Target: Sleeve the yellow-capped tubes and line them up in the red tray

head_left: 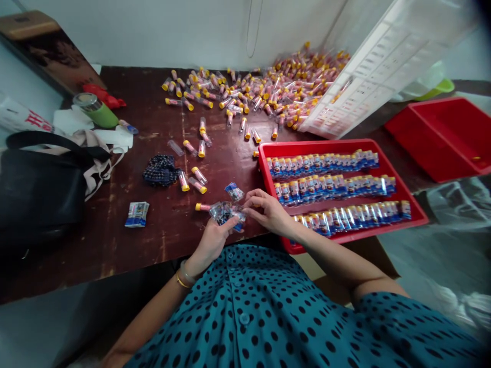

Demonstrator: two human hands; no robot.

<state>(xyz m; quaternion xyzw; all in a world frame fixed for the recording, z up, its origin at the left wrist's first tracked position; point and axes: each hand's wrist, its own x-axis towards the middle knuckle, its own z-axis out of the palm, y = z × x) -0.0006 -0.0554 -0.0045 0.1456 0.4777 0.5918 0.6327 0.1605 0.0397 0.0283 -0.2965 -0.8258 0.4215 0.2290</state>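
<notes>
Near the table's front edge, my left hand (215, 239) is closed on a bunch of clear plastic packets (222, 212) with blue and dark print. My right hand (264, 208) touches the right side of these packets, its fingers bent and pinched; what lies between its fingertips is too small to make out. Just above the bunch a blue-and-clear packet (234, 191) lies on the table. A yellow-capped tube (202, 207) sits left of the packets. More such tubes (197, 180) are scattered farther left. A flat stack of blue-and-white cards (137, 214) rests at the left.
A red tray (270, 148) at the right holds rows of packed tubes. Behind it stand a tilted white basket (360, 76) and a tube pile (284, 87). A red bin (441, 133) is far right. A dark cloth (160, 170), green bottle (100, 113) and black bag (40, 189) occupy the left.
</notes>
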